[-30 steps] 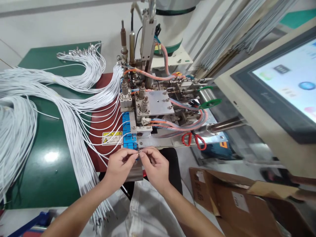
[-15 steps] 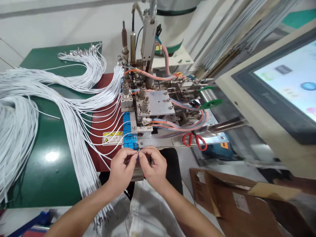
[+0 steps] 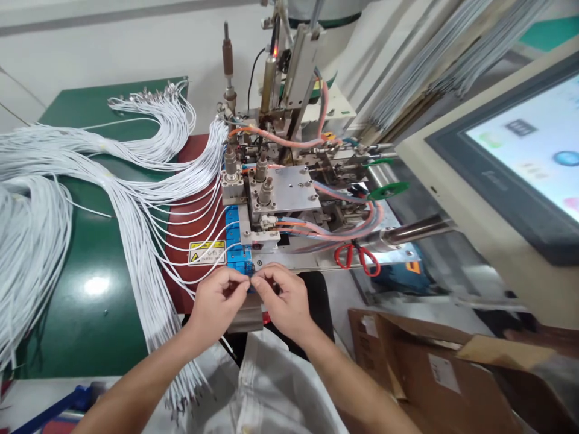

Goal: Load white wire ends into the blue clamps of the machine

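Observation:
My left hand [image 3: 217,301] and my right hand [image 3: 283,298] meet fingertip to fingertip at the front edge of a small bench machine [image 3: 280,193]. Both hands pinch the end of a thin white wire just in front of the blue wire holder [image 3: 236,253]. The wire end itself is too small to see clearly. Several white wires [image 3: 190,211] fan out to the left from the blue holder across a red plate [image 3: 199,199].
Large bundles of white wires [image 3: 40,199] lie on the green table [image 3: 90,301] at left. Red-handled scissors [image 3: 356,256] rest on the machine base. A touchscreen [image 3: 520,144] stands at right, with open cardboard boxes [image 3: 434,367] below it.
The machine's upper cylinder head has shifted to the right and tilted. My hands have stayed at the machine's front edge, moving only slightly.

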{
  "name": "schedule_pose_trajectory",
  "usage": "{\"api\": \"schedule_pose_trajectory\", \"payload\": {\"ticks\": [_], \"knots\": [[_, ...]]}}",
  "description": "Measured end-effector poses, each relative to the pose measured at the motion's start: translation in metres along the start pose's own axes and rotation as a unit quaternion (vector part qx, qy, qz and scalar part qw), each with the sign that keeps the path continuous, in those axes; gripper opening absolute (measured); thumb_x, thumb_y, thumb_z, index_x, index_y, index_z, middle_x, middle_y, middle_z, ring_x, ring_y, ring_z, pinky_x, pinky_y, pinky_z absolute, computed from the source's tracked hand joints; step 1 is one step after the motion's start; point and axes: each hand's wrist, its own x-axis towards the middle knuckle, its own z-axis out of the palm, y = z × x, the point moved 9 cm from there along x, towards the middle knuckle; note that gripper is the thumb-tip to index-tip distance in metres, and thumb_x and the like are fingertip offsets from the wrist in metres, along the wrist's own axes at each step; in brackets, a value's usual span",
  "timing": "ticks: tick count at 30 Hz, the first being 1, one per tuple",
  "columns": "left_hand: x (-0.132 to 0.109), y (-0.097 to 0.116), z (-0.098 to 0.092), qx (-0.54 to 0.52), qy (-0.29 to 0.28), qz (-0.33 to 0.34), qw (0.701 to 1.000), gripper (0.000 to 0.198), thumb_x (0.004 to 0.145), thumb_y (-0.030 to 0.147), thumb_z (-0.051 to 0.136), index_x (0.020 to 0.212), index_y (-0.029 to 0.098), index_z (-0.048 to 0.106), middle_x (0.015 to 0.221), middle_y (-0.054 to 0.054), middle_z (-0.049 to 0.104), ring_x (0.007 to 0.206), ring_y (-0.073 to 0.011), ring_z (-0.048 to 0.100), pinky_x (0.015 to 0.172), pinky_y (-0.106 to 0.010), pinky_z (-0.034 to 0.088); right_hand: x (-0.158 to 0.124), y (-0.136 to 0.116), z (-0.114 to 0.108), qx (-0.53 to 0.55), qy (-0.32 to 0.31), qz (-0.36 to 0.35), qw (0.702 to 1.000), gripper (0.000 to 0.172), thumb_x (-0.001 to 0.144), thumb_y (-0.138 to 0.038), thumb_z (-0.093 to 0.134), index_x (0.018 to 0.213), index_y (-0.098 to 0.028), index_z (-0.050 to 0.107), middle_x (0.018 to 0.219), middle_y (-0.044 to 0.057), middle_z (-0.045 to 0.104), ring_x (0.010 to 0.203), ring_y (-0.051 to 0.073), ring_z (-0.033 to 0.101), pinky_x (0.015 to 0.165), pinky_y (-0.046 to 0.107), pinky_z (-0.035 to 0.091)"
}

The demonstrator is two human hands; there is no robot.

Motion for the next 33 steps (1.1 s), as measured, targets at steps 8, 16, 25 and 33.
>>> {"api": "schedule_pose_trajectory", "payload": {"ticks": [8, 16, 25, 33], "knots": [[-0.001, -0.01, 0.008, -0.097, 0.004, -0.064, 0.993, 0.024, 0.073, 0.022, 0.058, 0.096, 0.014, 0.06, 0.066, 0.002, 0.056, 0.052, -0.0072, 0.052, 0.05, -0.018, 0.044, -0.009, 0.029, 0.006, 0.102, 0.027, 0.115, 0.988, 0.011, 0.074, -0.025, 0.057, 0.07, -0.017, 0.062, 0.065, 0.001, 0.058, 0.057, 0.012, 0.052, 0.054, 0.024, 0.043], [-0.002, -0.017, 0.011, -0.108, -0.014, -0.076, 0.991, 0.016, 0.077, 0.024, 0.055, 0.091, 0.016, 0.057, 0.07, 0.003, 0.053, 0.053, -0.0063, 0.052, 0.053, -0.018, 0.044, -0.011, 0.043, 0.013, 0.191, 0.028, 0.219, 0.956, 0.011, 0.066, -0.025, 0.061, 0.061, -0.016, 0.058, 0.057, -0.001, 0.057, 0.051, 0.009, 0.049, 0.05, 0.021, 0.041], [0.0, -0.013, 0.005, 0.003, -0.028, -0.047, 0.999, 0.022, 0.077, 0.021, 0.055, 0.099, 0.019, 0.055, 0.075, 0.002, 0.057, 0.06, -0.009, 0.055, 0.057, -0.02, 0.046, -0.008, 0.038, 0.002, 0.054, 0.022, 0.138, 0.989, 0.012, 0.071, -0.022, 0.057, 0.061, -0.017, 0.059, 0.06, 0.0, 0.056, 0.055, 0.011, 0.048, 0.053, 0.022, 0.04], [0.011, 0.009, -0.01, 0.238, -0.056, 0.099, 0.965, 0.018, 0.083, 0.014, 0.047, 0.087, 0.02, 0.063, 0.084, -0.002, 0.063, 0.079, -0.0147, 0.059, 0.074, -0.027, 0.047, -0.007, 0.073, 0.011, 0.038, 0.02, 0.185, 0.982, 0.015, 0.074, -0.028, 0.053, 0.066, -0.016, 0.057, 0.054, -0.003, 0.051, 0.048, 0.01, 0.045, 0.048, 0.021, 0.038]]}}
